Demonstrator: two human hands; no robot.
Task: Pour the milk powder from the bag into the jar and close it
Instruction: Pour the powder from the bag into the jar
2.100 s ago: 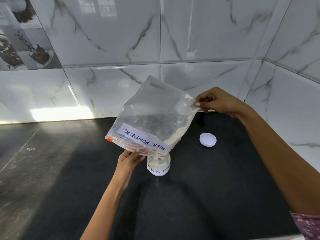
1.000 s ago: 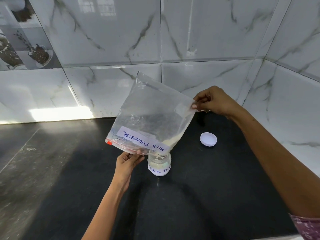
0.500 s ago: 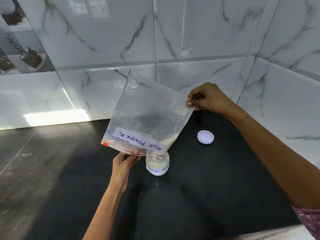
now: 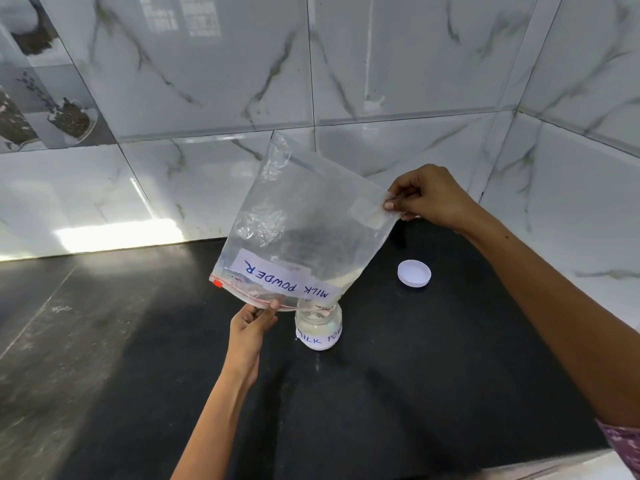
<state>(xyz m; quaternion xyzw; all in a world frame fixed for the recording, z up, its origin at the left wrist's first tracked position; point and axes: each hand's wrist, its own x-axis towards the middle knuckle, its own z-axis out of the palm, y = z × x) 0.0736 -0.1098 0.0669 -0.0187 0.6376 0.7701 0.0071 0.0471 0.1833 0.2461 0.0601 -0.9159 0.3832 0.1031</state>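
A clear zip bag (image 4: pixel 298 223) labelled MILK POWDER hangs upside down, its open mouth corner over the small clear jar (image 4: pixel 318 329) standing on the black counter. Pale powder lies in the bag's low right corner just above the jar, and the jar holds powder. My left hand (image 4: pixel 254 322) pinches the bag's red zip edge from below, left of the jar. My right hand (image 4: pixel 429 199) pinches the bag's raised bottom corner, up and to the right. The white lid (image 4: pixel 414 273) lies flat on the counter to the right of the jar.
The black counter (image 4: pixel 398 393) runs back to marble-tiled walls (image 4: pixel 381 64) that meet in a corner at the right. The counter's front edge (image 4: pixel 540 464) shows at the lower right.
The bag has tilted steeper, its far corner risen, and most powder has slid toward the mouth. The powder level in the jar looks higher. Both hands keep the same pinches.
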